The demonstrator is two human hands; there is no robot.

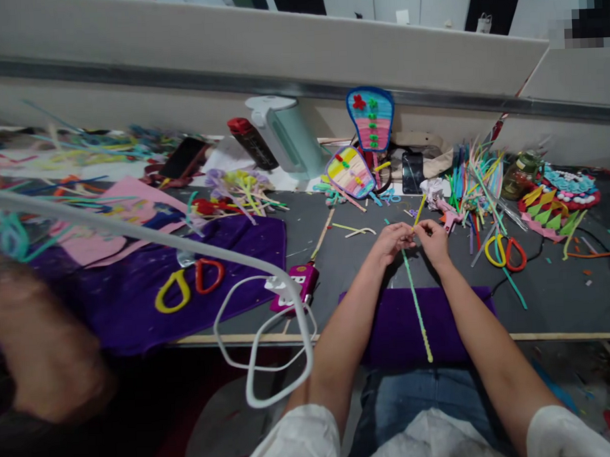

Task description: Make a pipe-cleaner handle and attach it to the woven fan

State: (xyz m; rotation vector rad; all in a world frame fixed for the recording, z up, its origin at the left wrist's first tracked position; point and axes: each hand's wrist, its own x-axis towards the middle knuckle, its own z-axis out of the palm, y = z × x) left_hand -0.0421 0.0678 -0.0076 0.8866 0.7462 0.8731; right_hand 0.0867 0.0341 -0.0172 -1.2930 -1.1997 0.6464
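My left hand [396, 242] is closed in a pinch on a long mint-green pipe cleaner [415, 294], whose yellowish end hangs toward my lap. Right against it, my right hand [433, 242] pinches a yellow pipe cleaner [420, 208] that sticks up between the fingertips. The fingers hide where the two strands meet. Beneath my forearms a purple cloth [398, 325] drapes over the table's front edge. To the right of my hands lie scissors [506, 253] with one yellow and one red handle.
A bundle of pipe cleaners [476, 182] stands at back right. Behind are two fan-shaped crafts [376, 119], a kettle [294, 139] and a dark bottle [252, 144]. A white cable [185, 239] crosses at left, near a magenta box [301, 285] and another person's blurred arm [44, 351].
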